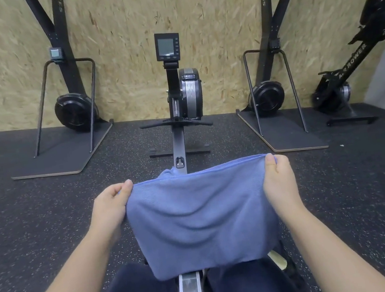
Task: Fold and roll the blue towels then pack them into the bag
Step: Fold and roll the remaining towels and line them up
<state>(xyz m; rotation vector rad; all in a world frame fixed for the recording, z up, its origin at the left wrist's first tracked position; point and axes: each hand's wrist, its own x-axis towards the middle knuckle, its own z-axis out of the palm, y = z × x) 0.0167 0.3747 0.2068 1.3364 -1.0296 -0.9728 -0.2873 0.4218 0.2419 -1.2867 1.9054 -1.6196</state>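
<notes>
Gym floor (pixel 50 225), rowing rail (pixel 179 152): blue towel (pixel 201 220) above rail, corners pinched by left hand (pixel 111 205) and right hand (pixel 279 178); loose pinch risks drop.

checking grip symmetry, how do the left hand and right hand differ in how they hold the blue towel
The left hand pinches the blue towel at its upper left corner, where the cloth bunches and sags; the right hand pinches the upper right corner, where the edge runs taut. The left hand sits slightly lower than the right hand. Both pinch with thumbs on the near side, holding the towel spread above the lap.
</notes>
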